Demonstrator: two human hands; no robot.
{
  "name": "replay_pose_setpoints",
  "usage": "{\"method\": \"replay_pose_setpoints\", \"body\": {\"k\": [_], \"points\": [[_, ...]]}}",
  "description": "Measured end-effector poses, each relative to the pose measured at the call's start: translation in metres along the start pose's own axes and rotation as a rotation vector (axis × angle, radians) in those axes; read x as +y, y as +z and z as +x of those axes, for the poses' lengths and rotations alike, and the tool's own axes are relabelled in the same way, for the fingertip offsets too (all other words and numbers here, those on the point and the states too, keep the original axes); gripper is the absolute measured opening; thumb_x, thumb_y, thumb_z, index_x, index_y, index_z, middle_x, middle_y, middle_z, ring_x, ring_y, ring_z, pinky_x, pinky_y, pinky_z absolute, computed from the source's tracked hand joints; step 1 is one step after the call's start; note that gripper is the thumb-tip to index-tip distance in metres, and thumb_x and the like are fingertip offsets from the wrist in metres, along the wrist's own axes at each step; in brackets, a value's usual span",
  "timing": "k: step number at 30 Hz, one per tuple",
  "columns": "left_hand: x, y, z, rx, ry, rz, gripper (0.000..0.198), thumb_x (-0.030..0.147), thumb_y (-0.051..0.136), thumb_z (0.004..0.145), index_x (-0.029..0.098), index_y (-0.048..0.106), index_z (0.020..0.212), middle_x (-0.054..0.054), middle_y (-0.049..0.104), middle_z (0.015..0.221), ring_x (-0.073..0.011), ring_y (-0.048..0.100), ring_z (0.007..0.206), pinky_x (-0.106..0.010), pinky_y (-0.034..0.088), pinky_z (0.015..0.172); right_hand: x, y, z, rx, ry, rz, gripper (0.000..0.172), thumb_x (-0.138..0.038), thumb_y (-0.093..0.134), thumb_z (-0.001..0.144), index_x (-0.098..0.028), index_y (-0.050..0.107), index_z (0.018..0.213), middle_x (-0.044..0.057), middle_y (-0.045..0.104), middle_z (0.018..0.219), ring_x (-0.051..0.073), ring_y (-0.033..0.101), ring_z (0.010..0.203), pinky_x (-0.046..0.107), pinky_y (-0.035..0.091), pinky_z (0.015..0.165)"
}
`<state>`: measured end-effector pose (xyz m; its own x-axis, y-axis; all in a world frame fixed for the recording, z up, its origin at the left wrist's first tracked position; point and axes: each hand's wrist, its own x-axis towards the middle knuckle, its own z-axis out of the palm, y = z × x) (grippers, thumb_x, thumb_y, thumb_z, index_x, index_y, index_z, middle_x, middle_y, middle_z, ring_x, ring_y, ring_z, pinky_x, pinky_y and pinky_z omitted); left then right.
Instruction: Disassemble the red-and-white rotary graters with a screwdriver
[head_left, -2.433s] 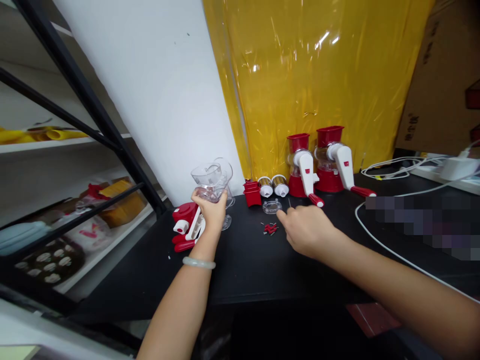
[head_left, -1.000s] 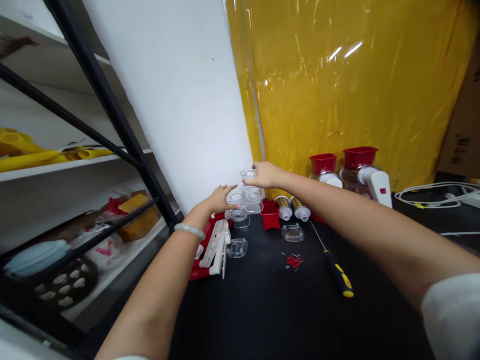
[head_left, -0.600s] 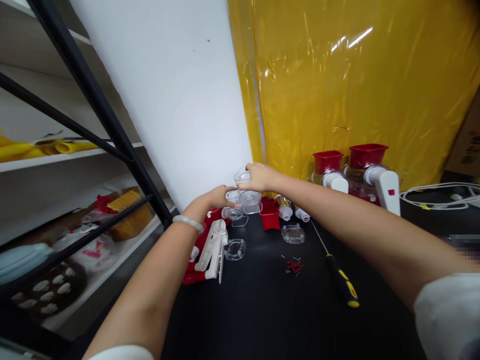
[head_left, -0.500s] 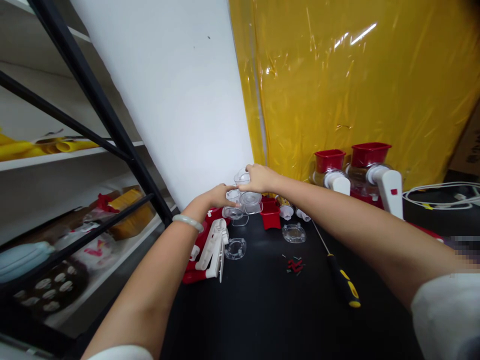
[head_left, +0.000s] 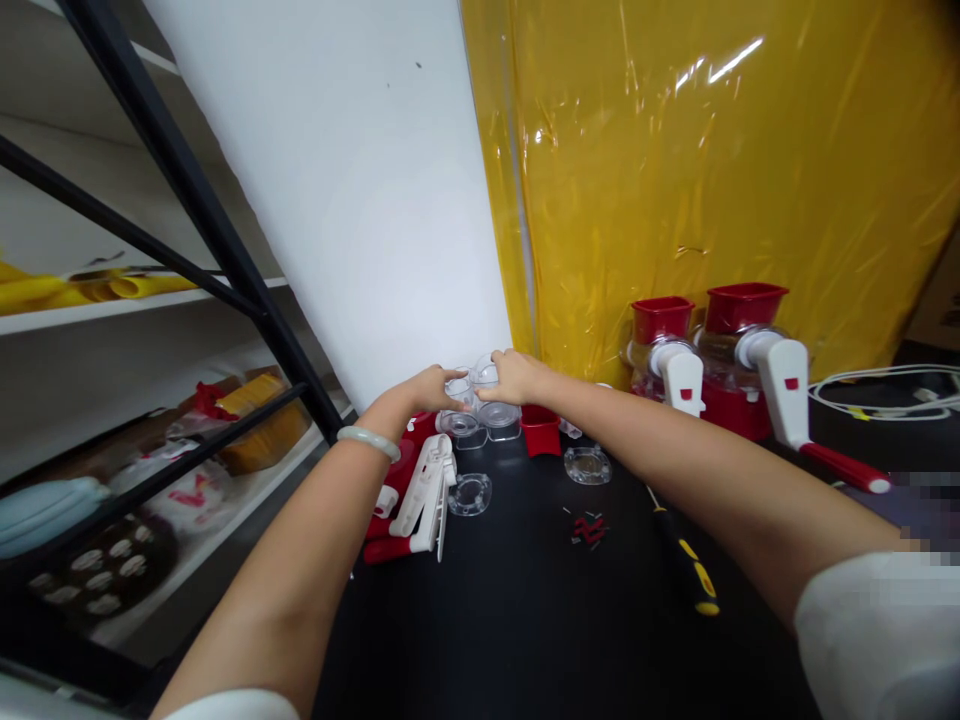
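Note:
At the back of the black table, my left hand (head_left: 433, 390) has its thumb and fingers around a clear plastic housing (head_left: 459, 390). My right hand (head_left: 517, 380) grips a second clear plastic housing (head_left: 486, 374) beside it, with fingers bent over its top. Both housings are upright and close together near the white wall; their exact contact is hard to see. Two flat clear plastic covers lie nearer me, the left cover (head_left: 470, 495) and the right cover (head_left: 588, 465). A red hopper (head_left: 541, 432) stands just right of the housings.
White crank handles (head_left: 426, 485) with red grips lie at left. Small red parts and screws (head_left: 588, 528) are loose mid-table. A black-and-yellow screwdriver (head_left: 688, 565) lies under my right forearm. Two assembled red-and-white machines (head_left: 742, 370) stand at back right, before white cable (head_left: 885, 375). A black-framed shelf (head_left: 255, 300) borders the left.
My right hand has come down slightly with the clear housing, which now sits lower beside the other one. My left hand has barely moved.

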<state>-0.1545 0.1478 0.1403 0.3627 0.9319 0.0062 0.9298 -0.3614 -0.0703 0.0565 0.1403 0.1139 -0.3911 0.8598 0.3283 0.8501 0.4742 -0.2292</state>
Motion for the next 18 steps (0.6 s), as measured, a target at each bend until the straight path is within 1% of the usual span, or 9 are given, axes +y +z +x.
{"method": "replay_pose_setpoints", "body": {"k": [4, 9, 14, 18], "points": [[-0.002, 0.0, 0.001, -0.01, 0.008, -0.044, 0.095, 0.054, 0.075, 0.07, 0.014, 0.049, 0.152, -0.017, 0.062, 0.141, -0.0325, 0.063, 0.122, -0.035, 0.046, 0.102, 0.004, 0.01, 0.0, -0.015, -0.003, -0.016, 0.076, -0.069, 0.063, 0.078, -0.011, 0.057, 0.127, 0.022, 0.065, 0.128, 0.035, 0.066, 0.113, 0.038, 0.052, 0.087], [-0.002, 0.0, 0.003, -0.02, 0.028, -0.025, 0.096, 0.055, 0.075, 0.069, 0.013, 0.049, 0.152, -0.019, 0.061, 0.143, -0.0347, 0.063, 0.121, -0.037, 0.046, 0.102, 0.005, 0.016, -0.001, -0.066, 0.049, 0.004, 0.078, -0.072, 0.063, 0.078, -0.011, 0.056, 0.128, 0.022, 0.066, 0.127, 0.035, 0.067, 0.111, 0.037, 0.053, 0.084], [-0.001, -0.003, 0.002, -0.021, 0.027, -0.032, 0.093, 0.05, 0.077, 0.069, 0.017, 0.049, 0.151, -0.016, 0.062, 0.142, -0.0314, 0.064, 0.121, -0.035, 0.047, 0.102, 0.002, 0.013, -0.004, -0.079, 0.047, -0.002, 0.08, -0.073, 0.06, 0.081, -0.01, 0.055, 0.13, 0.024, 0.064, 0.13, 0.035, 0.065, 0.117, 0.037, 0.052, 0.088], [0.002, -0.005, -0.002, -0.031, 0.028, -0.042, 0.094, 0.049, 0.08, 0.068, 0.018, 0.048, 0.152, -0.017, 0.061, 0.143, -0.0307, 0.063, 0.123, -0.035, 0.047, 0.102, 0.003, 0.013, -0.005, -0.099, 0.032, -0.014, 0.083, -0.075, 0.057, 0.083, -0.009, 0.054, 0.134, 0.025, 0.062, 0.131, 0.037, 0.064, 0.119, 0.041, 0.052, 0.09]]}}
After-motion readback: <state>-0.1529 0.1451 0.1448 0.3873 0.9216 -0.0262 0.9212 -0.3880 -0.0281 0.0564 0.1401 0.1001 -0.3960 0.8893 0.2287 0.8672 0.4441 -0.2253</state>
